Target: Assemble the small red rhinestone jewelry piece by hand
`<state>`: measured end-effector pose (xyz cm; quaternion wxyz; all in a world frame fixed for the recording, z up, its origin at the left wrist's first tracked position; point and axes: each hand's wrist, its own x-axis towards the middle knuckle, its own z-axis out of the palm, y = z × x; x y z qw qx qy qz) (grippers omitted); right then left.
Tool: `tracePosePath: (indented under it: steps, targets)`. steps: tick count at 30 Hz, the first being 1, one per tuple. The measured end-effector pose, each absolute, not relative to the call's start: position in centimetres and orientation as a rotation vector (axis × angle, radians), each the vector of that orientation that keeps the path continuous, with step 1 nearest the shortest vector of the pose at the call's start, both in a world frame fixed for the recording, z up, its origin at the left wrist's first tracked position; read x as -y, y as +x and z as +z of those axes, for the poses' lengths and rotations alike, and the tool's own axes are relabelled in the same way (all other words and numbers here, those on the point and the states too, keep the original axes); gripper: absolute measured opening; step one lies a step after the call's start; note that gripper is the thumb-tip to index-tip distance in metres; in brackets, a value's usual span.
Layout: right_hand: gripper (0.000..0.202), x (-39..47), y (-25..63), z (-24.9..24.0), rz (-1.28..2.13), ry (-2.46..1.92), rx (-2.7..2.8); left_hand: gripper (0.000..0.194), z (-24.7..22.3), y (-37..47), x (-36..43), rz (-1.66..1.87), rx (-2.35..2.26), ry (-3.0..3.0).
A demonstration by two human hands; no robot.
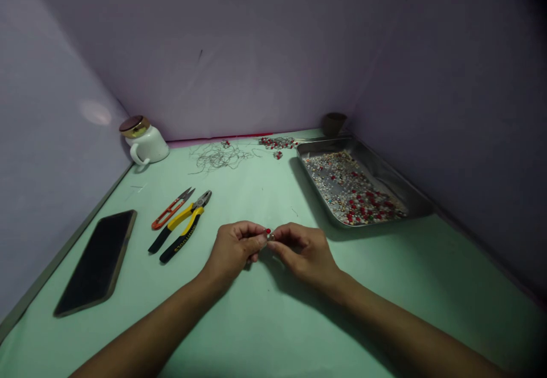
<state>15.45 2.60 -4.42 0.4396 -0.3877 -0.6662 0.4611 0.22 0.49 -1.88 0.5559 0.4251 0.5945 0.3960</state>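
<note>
both hands meet low over the green desk [273, 332], and the red bead [268, 231] sits right at the point where they touch. the left hand [234, 248] has its grip pinched shut, thumb and forefinger closed on something at the bead, and the right hand [304, 251] is pinched the same way from the other side; whether each tip presses the bead itself or a fine wire through it is too small to tell. the bead looks tiny, hard, light and smooth, so it would likely slip or roll off if the pinch eased; fingertip pads on its round sides seem the only place to hold it. being round, it shows no clear long axis, and which way its hole faces cannot be seen. to the left of the grip lie yellow pliers [184, 225] and orange snips [172, 208], then a dark phone [97, 262]. beyond and right of the grip a metal tray [412, 195] holds many beads; a white jar [145, 140] stands far left.
</note>
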Motion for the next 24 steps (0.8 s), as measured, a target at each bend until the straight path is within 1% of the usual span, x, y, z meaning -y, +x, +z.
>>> tracePosePath:
  steps: [3, 5, 7, 9, 11, 17, 20, 24]
  targets:
    - [0.011, -3.5, 15.5, -4.2, 1.481, -1.044, 1.459, 0.023, -1.8, -0.1, -0.8, 0.952, -1.394, 1.022]
    - [0.01, -4.1, 15.6, -4.2, 1.573, -1.077, 1.449, 0.027, -1.7, -0.3, -0.9, 0.975, -1.439, 1.096]
    - [0.006, -4.3, 15.8, -4.4, 1.489, -1.11, 1.592, 0.022, -1.8, -0.4, -1.0, 0.95, -1.486, 1.297]
    - [0.002, -4.3, 16.1, -4.6, 1.331, -1.127, 1.789, 0.014, -2.0, -0.5, -0.9, 0.889, -1.496, 1.588]
    - [0.002, -4.1, 16.2, -4.7, 1.203, -1.122, 1.965, 0.008, -2.3, -0.5, -0.7, 0.814, -1.505, 1.844]
    - [0.007, -3.7, 16.4, -4.3, 0.892, -1.04, 2.219, 0.007, -3.0, -0.2, -0.2, 0.663, -1.61, 2.171]
    - [0.009, -3.8, 16.4, -4.2, 0.836, -0.977, 2.241, 0.007, -2.9, -0.1, -0.2, 0.643, -1.638, 2.226]
    - [0.011, -4.0, 16.3, -4.3, 0.898, -0.993, 2.188, 0.009, -2.9, 0.0, -0.3, 0.669, -1.651, 2.211]
